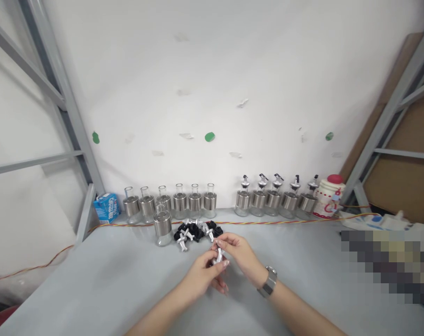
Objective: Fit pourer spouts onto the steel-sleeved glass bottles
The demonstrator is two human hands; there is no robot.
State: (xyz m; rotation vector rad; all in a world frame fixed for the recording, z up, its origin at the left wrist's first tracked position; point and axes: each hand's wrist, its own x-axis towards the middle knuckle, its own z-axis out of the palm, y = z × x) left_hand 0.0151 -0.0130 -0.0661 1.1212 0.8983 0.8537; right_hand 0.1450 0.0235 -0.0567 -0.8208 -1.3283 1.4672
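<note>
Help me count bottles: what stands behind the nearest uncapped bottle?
Another uncapped bottle: its neck and part of its metal sleeve show, but the front bottle covers most of its base.

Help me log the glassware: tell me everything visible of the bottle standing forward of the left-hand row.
The bottle stands upright on the grey table, in front of the row of six bottles. It looks like clear glass, with a narrow, open neck and a silver, metal-looking sleeve around its middle. Black-and-silver pourers lie to its right; whether any touches it is unclear.
</note>
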